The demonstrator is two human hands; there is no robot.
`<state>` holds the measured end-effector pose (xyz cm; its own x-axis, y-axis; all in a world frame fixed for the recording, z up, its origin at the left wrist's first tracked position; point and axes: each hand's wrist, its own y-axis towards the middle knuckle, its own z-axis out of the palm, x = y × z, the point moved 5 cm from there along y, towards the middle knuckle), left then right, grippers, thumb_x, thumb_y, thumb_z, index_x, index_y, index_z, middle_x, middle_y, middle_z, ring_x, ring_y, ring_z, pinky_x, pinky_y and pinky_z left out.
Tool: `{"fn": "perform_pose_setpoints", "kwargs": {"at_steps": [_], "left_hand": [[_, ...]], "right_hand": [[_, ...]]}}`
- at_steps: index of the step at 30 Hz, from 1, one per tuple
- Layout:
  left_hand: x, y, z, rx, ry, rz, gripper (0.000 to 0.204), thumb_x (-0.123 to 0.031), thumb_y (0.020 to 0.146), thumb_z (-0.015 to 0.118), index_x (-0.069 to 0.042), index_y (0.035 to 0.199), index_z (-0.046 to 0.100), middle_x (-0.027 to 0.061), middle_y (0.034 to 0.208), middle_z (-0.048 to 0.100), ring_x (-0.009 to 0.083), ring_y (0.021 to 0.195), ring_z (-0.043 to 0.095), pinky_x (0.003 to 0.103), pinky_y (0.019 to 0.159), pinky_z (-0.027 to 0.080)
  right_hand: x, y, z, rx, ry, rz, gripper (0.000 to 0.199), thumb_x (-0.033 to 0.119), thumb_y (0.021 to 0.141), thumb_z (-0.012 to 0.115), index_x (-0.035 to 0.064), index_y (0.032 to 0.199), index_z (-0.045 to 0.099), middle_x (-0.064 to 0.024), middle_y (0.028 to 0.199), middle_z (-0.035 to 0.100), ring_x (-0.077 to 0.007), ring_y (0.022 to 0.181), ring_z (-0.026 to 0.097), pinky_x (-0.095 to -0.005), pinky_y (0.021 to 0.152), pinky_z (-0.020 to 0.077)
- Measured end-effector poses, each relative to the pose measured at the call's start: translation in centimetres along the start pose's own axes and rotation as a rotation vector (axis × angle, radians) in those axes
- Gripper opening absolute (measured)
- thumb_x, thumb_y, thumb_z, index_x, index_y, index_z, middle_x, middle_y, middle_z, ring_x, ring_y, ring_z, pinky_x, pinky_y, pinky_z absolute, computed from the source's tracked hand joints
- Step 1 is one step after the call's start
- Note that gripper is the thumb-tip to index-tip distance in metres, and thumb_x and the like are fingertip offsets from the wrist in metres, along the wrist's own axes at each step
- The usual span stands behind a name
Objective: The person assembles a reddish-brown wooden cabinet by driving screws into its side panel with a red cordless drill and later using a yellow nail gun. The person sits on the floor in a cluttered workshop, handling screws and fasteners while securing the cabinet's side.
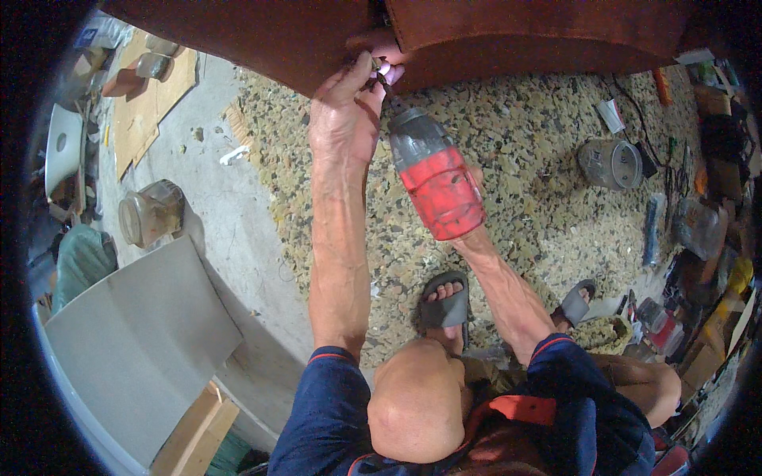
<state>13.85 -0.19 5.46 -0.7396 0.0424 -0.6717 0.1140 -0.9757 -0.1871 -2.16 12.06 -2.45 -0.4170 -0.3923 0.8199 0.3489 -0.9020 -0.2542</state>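
The red and grey power drill [432,178] pointed up and to the left, its bit tip at the lower edge of the brown upholstered piece [524,32]. The left hand [345,119] reached up beside the bit, its fingertips [379,73] pinched together around something small at the tip. The right hand [475,178] was mostly hidden behind the drill body, gripping it. Below lay a speckled foam sheet [540,182], a metal can [609,163] on it, and a glass jar [151,213] on the concrete floor [222,206]

A red and grey drill [432,178] meets rust-brown upholstery [508,32] above speckled yellow-green foam [540,159], beside grey sandals [444,301] and a pale grey floor [230,214].
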Motion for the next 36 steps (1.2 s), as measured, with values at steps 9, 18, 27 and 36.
{"fn": "perform_pose_setpoints", "kwargs": {"at_steps": [9, 18, 27, 36], "left_hand": [[0.1, 0.1, -0.2, -0.017, 0.004, 0.008, 0.017, -0.008, 0.095, 0.063, 0.007, 0.102, 0.062, 0.0143, 0.100, 0.066, 0.0245, 0.095, 0.064, 0.043, 0.095, 0.053], [0.3, 0.2, -0.5, -0.028, -0.017, 0.009, 0.017, -0.006, 0.094, 0.063, 0.008, 0.102, 0.061, 0.0151, 0.102, 0.064, 0.0240, 0.095, 0.064, 0.045, 0.095, 0.054], [-0.2, 0.2, -0.2, 0.046, 0.163, 0.026, 0.030, -0.020, 0.098, 0.060, 0.007, 0.109, 0.064, 0.0167, 0.108, 0.069, 0.0322, 0.109, 0.065, 0.046, 0.102, 0.051], [-0.9, 0.1, -0.3, 0.080, 0.158, -0.097, 0.024, -0.016, 0.097, 0.062, 0.007, 0.104, 0.064, 0.0224, 0.107, 0.068, 0.0349, 0.106, 0.067, 0.044, 0.086, 0.058]], "right_hand": [[-0.1, 0.1, 0.0, -0.010, -0.219, -0.093, 0.050, 0.046, 0.103, 0.044, 0.0110, 0.138, 0.047, -0.0060, 0.129, 0.059, -0.0190, 0.113, 0.061, -0.0363, 0.096, 0.0543], [3.1, 0.7, 0.7, -0.165, -0.590, -0.302, 0.031, 0.023, 0.089, 0.067, 0.0073, 0.115, 0.060, -0.0058, 0.099, 0.066, -0.0200, 0.085, 0.067, -0.0325, 0.072, 0.0552], [6.7, 0.6, 2.8, -0.211, -0.844, -0.661, 0.037, 0.011, 0.072, 0.075, 0.0032, 0.105, 0.059, -0.0137, 0.077, 0.064, -0.0281, 0.067, 0.066, -0.0351, 0.059, 0.0493], [4.6, 0.9, 3.0, -0.236, -0.781, -0.567, 0.037, 0.014, 0.073, 0.077, 0.0012, 0.103, 0.059, -0.0125, 0.073, 0.064, -0.0284, 0.065, 0.066, -0.0360, 0.058, 0.0498]]}}
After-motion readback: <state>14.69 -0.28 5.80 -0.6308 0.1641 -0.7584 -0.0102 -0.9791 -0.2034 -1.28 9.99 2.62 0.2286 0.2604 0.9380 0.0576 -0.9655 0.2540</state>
